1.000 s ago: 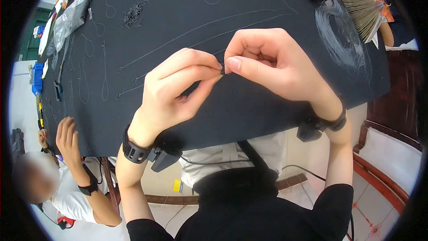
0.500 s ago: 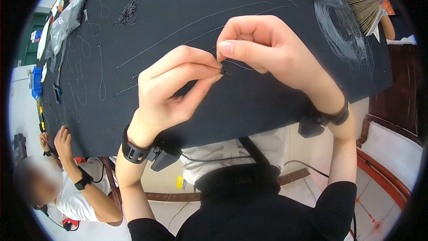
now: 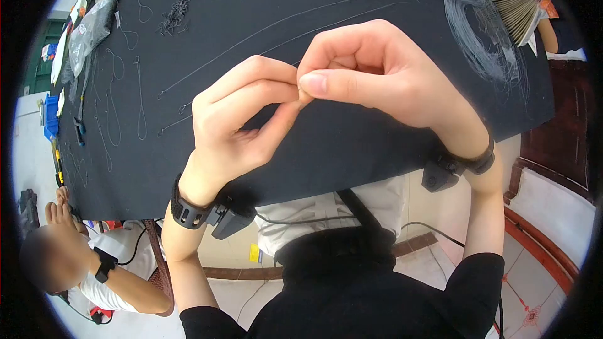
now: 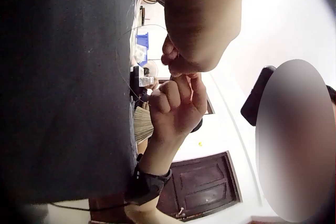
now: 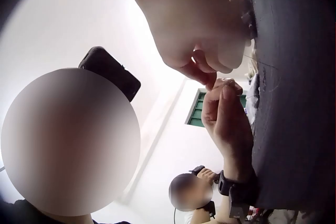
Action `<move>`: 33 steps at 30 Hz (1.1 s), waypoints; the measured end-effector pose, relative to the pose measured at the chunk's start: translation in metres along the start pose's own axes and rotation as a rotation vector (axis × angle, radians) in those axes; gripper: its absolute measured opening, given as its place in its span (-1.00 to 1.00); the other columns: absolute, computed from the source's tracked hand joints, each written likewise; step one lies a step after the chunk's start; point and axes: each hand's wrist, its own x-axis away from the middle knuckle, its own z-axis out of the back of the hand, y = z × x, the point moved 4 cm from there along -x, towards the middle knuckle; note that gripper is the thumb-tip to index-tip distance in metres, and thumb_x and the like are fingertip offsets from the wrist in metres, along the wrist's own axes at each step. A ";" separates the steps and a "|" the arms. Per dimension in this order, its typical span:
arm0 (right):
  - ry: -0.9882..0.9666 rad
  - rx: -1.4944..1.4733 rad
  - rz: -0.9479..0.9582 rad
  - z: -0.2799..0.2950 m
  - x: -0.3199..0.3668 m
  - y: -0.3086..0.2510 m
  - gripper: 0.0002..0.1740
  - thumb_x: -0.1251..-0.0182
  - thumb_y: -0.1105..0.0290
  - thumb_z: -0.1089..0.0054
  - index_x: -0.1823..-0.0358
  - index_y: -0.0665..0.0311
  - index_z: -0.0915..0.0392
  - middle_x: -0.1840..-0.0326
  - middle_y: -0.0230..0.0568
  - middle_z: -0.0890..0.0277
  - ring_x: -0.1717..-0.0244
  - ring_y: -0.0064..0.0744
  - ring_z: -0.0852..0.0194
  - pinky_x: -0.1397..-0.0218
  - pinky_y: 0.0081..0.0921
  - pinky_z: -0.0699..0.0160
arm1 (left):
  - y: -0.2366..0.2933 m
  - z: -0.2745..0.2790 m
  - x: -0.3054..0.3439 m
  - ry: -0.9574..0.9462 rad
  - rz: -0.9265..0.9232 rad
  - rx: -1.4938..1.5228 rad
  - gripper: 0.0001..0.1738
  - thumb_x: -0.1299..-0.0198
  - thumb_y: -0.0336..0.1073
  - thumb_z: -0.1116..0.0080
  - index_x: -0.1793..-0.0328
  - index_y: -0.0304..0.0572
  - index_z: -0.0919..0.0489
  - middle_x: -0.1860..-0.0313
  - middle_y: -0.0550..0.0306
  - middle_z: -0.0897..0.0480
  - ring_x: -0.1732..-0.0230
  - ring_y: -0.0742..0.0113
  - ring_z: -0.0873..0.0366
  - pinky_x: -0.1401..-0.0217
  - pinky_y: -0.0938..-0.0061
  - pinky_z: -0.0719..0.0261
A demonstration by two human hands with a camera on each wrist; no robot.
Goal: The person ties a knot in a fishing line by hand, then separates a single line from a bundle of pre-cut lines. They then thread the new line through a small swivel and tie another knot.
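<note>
My left hand (image 3: 232, 116) and right hand (image 3: 383, 78) meet fingertip to fingertip above the black table (image 3: 352, 163). Thumb and fingers of the left pinch a small dark fishing hook, now covered by the fingertips. The right thumb and index finger pinch thin fishing line right at that spot. From the hands a fine line (image 4: 152, 25) arcs out in the left wrist view. Beyond my left hand, several lengths of line (image 3: 270, 26) with small hooks at their near ends lie across the cloth.
A pile of dark hooks (image 3: 176, 15) lies farther back. Looped lines (image 3: 141, 100), a plastic bag (image 3: 94, 28) and a blue-handled tool (image 3: 79, 130) are along the left. At right sit a coil of line (image 3: 471, 41) and a fan of thin strips (image 3: 512, 9). Another person (image 3: 119, 270) sits at left.
Half a second ago my right fingers were slightly apart from the hook, drawing line over it; now they press against the left fingertips and cover it. Both hands have shifted slightly left.
</note>
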 end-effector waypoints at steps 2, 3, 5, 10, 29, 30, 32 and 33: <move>-0.029 0.010 0.021 -0.002 0.000 0.002 -0.78 -0.21 0.32 -0.11 0.36 0.36 -0.56 0.59 -0.46 -0.40 0.58 -0.73 -0.18 0.54 -0.69 -0.10 | 0.000 -0.001 0.000 -0.001 0.004 0.001 -0.87 0.17 -0.62 -0.25 0.44 -0.37 -0.55 0.38 0.03 -0.58 0.40 0.32 -0.54 0.35 0.58 -0.45; -0.043 0.016 0.032 -0.002 0.000 0.002 -0.78 -0.21 0.32 -0.11 0.36 0.36 -0.56 0.59 -0.46 -0.39 0.58 -0.73 -0.17 0.53 -0.69 -0.10 | 0.000 -0.001 0.001 -0.001 0.010 0.003 -0.87 0.17 -0.62 -0.25 0.45 -0.37 -0.55 0.38 0.03 -0.58 0.40 0.32 -0.54 0.35 0.58 -0.45; -0.032 0.053 0.017 -0.002 0.001 0.002 -0.79 -0.20 0.33 -0.11 0.36 0.36 -0.57 0.59 -0.45 -0.40 0.58 -0.74 -0.18 0.53 -0.71 -0.10 | 0.001 -0.001 0.000 0.004 0.010 -0.002 -0.86 0.19 -0.63 -0.25 0.45 -0.34 -0.56 0.39 0.07 -0.58 0.41 0.32 -0.54 0.37 0.58 -0.47; 0.088 -0.001 -0.037 0.004 0.000 0.000 -0.80 -0.19 0.34 -0.10 0.34 0.34 -0.60 0.61 -0.44 -0.41 0.61 -0.76 -0.22 0.56 -0.75 -0.13 | 0.002 -0.002 -0.002 0.021 -0.021 -0.009 -0.82 0.23 -0.64 -0.26 0.43 -0.29 -0.60 0.39 0.12 -0.59 0.43 0.33 -0.57 0.39 0.59 -0.51; 0.157 -0.119 -0.194 0.010 -0.002 0.018 -0.79 -0.19 0.34 -0.09 0.32 0.34 -0.59 0.69 -0.49 -0.34 0.73 -0.74 -0.12 0.69 -0.73 -0.04 | 0.004 -0.001 0.001 0.037 -0.049 -0.004 -0.82 0.25 -0.65 -0.28 0.44 -0.35 -0.59 0.36 0.05 -0.60 0.41 0.33 -0.57 0.37 0.59 -0.50; 0.171 -0.049 -0.168 0.009 -0.003 0.018 -0.78 -0.19 0.33 -0.09 0.32 0.35 -0.58 0.66 -0.46 -0.38 0.69 -0.71 -0.19 0.65 -0.72 -0.12 | 0.005 0.000 0.002 0.023 -0.044 -0.005 -0.83 0.23 -0.66 -0.26 0.43 -0.38 -0.58 0.35 0.00 -0.60 0.38 0.31 -0.57 0.33 0.57 -0.49; 0.196 0.089 -0.114 0.007 -0.005 0.016 -0.76 -0.19 0.32 -0.10 0.32 0.38 -0.58 0.60 -0.39 -0.47 0.62 -0.65 -0.31 0.55 -0.68 -0.28 | 0.005 0.001 0.002 0.032 -0.049 -0.009 -0.83 0.23 -0.66 -0.26 0.42 -0.38 -0.58 0.34 -0.01 -0.61 0.38 0.32 -0.57 0.33 0.58 -0.49; 0.181 0.112 -0.099 0.006 -0.005 0.018 -0.75 -0.19 0.31 -0.09 0.33 0.39 -0.57 0.58 -0.36 -0.49 0.59 -0.63 -0.34 0.51 -0.66 -0.31 | 0.004 0.001 0.002 0.056 -0.058 -0.013 -0.82 0.24 -0.65 -0.27 0.43 -0.36 -0.59 0.36 0.04 -0.61 0.40 0.34 -0.57 0.36 0.60 -0.50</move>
